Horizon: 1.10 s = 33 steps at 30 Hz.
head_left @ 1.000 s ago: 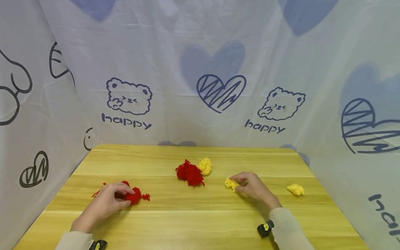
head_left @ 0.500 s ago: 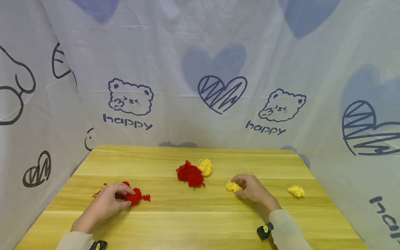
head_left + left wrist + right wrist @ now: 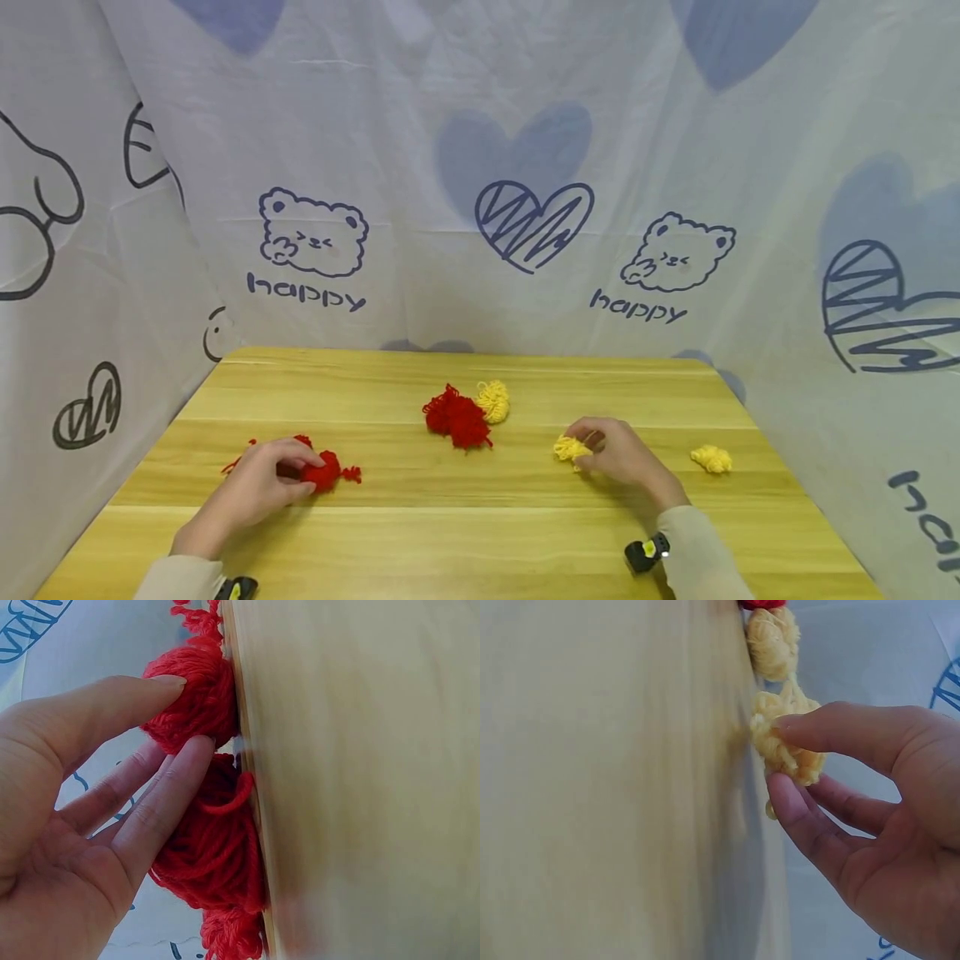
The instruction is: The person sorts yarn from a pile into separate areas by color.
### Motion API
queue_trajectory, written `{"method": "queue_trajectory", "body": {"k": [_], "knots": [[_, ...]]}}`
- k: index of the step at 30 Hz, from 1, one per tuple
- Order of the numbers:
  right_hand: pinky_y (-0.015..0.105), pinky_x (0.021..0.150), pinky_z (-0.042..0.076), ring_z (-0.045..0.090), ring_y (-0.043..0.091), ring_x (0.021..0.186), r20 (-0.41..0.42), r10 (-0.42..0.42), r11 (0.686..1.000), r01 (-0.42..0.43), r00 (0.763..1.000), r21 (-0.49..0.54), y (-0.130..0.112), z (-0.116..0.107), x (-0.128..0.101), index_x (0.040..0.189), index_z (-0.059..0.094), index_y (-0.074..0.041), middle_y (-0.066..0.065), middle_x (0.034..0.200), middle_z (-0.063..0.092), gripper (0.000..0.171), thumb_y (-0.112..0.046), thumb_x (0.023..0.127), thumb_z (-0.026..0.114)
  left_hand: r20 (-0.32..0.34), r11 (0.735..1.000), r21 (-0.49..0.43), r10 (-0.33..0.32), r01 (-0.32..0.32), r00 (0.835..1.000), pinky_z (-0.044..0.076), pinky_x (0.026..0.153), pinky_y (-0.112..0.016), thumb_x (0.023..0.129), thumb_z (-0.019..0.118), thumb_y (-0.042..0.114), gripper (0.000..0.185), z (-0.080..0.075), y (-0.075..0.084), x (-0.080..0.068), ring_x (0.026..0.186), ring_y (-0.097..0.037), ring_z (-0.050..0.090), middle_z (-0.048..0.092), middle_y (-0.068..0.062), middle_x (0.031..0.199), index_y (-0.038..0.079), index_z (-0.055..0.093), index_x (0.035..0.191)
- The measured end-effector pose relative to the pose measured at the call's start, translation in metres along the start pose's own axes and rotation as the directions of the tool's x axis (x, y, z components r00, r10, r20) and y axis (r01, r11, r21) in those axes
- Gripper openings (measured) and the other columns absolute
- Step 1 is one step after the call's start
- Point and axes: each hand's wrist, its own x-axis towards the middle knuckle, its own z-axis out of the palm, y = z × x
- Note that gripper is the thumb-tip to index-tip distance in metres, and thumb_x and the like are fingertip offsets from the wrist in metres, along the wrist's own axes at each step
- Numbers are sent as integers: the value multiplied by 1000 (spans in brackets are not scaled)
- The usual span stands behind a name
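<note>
On the left of the table, my left hand (image 3: 262, 479) pinches a small ball of red yarn (image 3: 196, 697) between thumb and fingers. Another red yarn bundle (image 3: 217, 847) lies right beside it, mostly covered by that hand in the head view. To the right of the middle, my right hand (image 3: 618, 454) pinches a small yellow yarn bundle (image 3: 784, 742) by thumb and fingertips, with a loose strand hanging beneath. In the head view this yellow bundle shows at the fingertips, close over the wood.
A red yarn pile (image 3: 457, 417) and a yellow yarn ball (image 3: 492, 402) sit together at the back middle of the wooden table (image 3: 420, 550). One more yellow bundle (image 3: 711, 458) lies far right. A printed cloth (image 3: 420, 167) hangs behind and along both sides.
My right hand has moved a little to the right, carrying the yellow yarn bundle with it. The left hand stays in place on the red yarn ball.
</note>
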Motion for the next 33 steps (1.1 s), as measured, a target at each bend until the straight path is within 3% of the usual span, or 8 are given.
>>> {"method": "queue_trajectory", "body": {"k": [13,33], "knots": [[32,83,57,65,20,96,-24,-17,1000,17,1000,-17,18,-35,-22,112,74,-10,10,112,74,32,-5,81,83,17,1000,1,-16,16,1000,58,81,-32,80,87,9,25,-1,1,3,96,-19,68,75,-5,110,16,78,102],[25,79,53,62,19,93,-73,129,991,-132,989,-32,39,-82,-57,112,74,-4,12,108,74,35,-9,80,86,-6,999,32,-14,14,1000,59,83,-33,80,87,8,25,1,1,0,98,-20,69,75,-6,113,17,79,102]]}}
